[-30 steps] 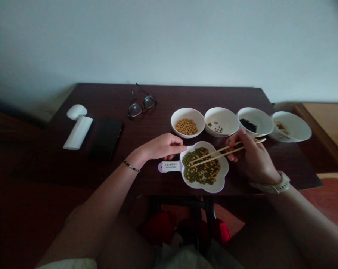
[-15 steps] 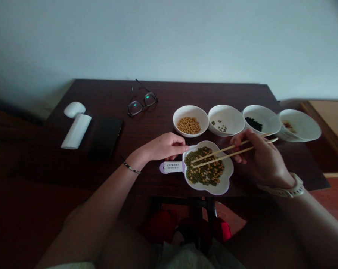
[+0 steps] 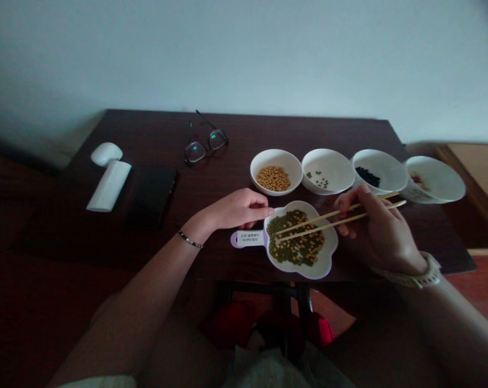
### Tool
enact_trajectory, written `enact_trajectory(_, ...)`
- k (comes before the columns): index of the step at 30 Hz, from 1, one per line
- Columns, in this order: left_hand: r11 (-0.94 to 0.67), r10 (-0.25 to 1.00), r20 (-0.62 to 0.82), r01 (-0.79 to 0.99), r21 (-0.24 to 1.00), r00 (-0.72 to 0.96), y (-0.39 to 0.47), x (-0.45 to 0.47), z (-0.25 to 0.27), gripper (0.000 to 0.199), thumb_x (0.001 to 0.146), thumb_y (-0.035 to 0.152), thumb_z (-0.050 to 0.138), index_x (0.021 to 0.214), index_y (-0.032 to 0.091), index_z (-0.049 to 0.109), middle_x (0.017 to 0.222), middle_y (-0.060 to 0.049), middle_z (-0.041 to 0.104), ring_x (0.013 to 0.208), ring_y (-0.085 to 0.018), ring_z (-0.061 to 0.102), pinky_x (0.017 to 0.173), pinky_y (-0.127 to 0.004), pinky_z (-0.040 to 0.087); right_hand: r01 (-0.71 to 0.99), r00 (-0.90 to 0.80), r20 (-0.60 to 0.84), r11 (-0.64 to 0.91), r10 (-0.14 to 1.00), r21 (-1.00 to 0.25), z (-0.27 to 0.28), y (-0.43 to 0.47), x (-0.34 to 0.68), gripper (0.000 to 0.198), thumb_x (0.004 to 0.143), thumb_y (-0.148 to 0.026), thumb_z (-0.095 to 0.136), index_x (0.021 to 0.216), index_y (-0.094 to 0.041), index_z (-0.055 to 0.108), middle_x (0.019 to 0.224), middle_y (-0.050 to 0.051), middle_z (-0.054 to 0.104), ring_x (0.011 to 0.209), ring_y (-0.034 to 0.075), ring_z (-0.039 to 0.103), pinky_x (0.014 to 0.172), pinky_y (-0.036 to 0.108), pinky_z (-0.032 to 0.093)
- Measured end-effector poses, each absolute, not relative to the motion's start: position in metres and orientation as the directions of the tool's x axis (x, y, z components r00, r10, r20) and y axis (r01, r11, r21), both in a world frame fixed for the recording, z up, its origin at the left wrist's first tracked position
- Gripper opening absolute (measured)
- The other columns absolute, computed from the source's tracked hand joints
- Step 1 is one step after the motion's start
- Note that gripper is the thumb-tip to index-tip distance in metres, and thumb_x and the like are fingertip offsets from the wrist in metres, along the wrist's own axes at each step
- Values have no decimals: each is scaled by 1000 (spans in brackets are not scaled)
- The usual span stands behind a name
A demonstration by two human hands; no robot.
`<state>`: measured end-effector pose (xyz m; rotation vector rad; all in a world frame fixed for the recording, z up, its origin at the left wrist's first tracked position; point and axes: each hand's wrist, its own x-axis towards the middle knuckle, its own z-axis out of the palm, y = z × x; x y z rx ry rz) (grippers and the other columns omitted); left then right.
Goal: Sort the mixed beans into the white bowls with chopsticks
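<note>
Two chopsticks [image 3: 320, 228] clamped in my right grip [image 3: 375, 229], tips slightly apart at the green-and-yellow bean mix [image 3: 295, 249] in the white, purple-edged dish [image 3: 327, 260], which sits by the near edge of the worktop [image 3: 219, 183]! Over on the left, my left grip [image 3: 244, 209] has fingertips touching the dish's rim just above its labelled handle [image 3: 249, 238], though I cannot tell whether they pinch it. Just beyond stand four white bowls [image 3: 336, 166], left to right: yellow beans [image 3: 273, 179], a few green ones [image 3: 320, 181], black ones [image 3: 367, 177], then blurred reddish bits [image 3: 419, 182], with glasses [image 3: 206, 149] well off to the left.
</note>
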<state>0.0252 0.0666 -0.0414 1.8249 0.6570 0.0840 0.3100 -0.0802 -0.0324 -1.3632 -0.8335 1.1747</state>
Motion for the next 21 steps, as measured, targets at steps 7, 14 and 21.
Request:
enact_trajectory(7, -208, 462, -260, 389, 897, 848, 67, 24, -41, 43, 105, 52, 65, 79, 17, 67, 61, 1, 64, 52, -9, 57, 52, -21, 38, -147, 285, -181, -144, 941, -979, -33, -79, 311, 46, 109, -58, 64, 80, -24, 75, 70, 3, 64, 51, 12, 56, 42, 25, 43)
enact_trajectory(14, -210, 460, -261, 389, 897, 849, 67, 25, -41, 43, 106, 51, 65, 80, 17, 67, 61, 1, 64, 51, -9, 57, 51, -21, 38, -147, 293, -133, -92, 947, -985, -31, -78, 313, 48, 111, -55, 63, 78, -22, 74, 78, 4, 65, 50, 10, 54, 39, 25, 38)
enact_trajectory(21, -216, 465, -266, 399, 891, 845, 67, 25, -40, 43, 106, 51, 65, 79, 17, 66, 60, 1, 64, 50, -9, 57, 52, -22, 39, -128, 311, -136, -101, 940, -987, -31, -77, 315, 48, 111, -54, 63, 77, -21, 74, 80, 4, 65, 50, 9, 56, 40, 24, 41)
